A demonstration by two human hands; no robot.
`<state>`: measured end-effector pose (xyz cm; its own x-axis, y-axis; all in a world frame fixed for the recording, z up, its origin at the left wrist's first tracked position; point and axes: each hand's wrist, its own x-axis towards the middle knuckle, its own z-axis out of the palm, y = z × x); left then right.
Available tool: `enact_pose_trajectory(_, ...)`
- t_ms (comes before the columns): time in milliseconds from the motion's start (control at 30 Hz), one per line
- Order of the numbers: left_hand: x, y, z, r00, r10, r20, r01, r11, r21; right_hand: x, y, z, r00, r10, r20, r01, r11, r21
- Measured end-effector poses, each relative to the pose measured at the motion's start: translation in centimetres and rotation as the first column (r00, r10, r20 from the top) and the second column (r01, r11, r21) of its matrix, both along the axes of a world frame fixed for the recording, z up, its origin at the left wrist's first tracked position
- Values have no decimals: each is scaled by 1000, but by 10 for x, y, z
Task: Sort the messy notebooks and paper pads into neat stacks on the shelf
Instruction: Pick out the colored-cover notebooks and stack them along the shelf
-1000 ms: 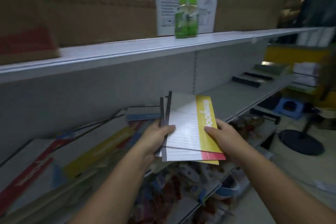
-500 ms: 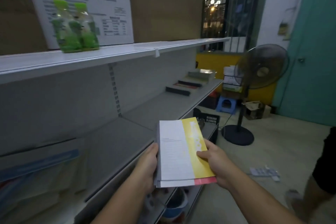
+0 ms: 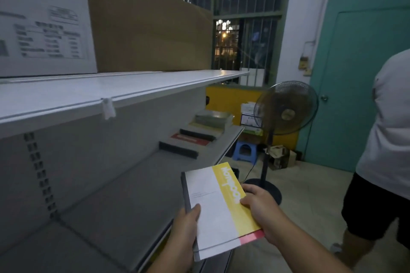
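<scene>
A small stack of notebooks point(image 3: 218, 210), white and yellow on top with a red strip beneath, is held in front of the middle shelf point(image 3: 124, 201). My left hand point(image 3: 185, 232) grips its near left edge, thumb on the cover. My right hand point(image 3: 263, 211) grips its right edge. The stack hangs just past the shelf's front edge, slightly tilted. Farther along the same shelf lie a dark pad point(image 3: 178, 149), a red and black pad point(image 3: 194, 137) and a neat pile of notebooks point(image 3: 211, 121).
The upper shelf point(image 3: 115, 91) carries a large cardboard box point(image 3: 150, 26) and a white printed box point(image 3: 42, 17). A standing fan point(image 3: 285, 107), a blue stool point(image 3: 245, 149) and floor boxes point(image 3: 280, 157) sit beyond. Another person point(image 3: 381, 162) stands at the right.
My view has swung right along the shelf, away from the messy pile and green bottles. Both hands still carry the same notebooks. A person has come into view at the right.
</scene>
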<state>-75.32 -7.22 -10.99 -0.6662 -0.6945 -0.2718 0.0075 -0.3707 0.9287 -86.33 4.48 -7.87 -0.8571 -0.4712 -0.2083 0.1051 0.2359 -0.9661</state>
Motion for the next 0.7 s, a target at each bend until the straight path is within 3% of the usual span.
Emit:
enact_pose_trajectory(133,-48,-29,-5,999,25,36,-22,997,-70,-48,-29,-13,1000,-29,1,29,999,22)
enact_pose_trajectory(300,-95,-61,-12,992,125,8,-123,984,-129,-103,-74,-14,997,77,-21,-76,995,70)
enact_pose_trajectory(500,-154,-111,-17,986,167,24,-169,984,63,-195,-142,-12,971,212,-114,-206,976,66)
enact_pose_trajectory(600,-188,-144,-18,974,173,145,-168,985,-42,-249,-182,-16,940,311,-137,-297,948,116)
enact_pose_trajectory(700,-222,-166,-14,961,232,147,-223,972,-79,-296,-221,-21,885,428,-183,-390,897,207)
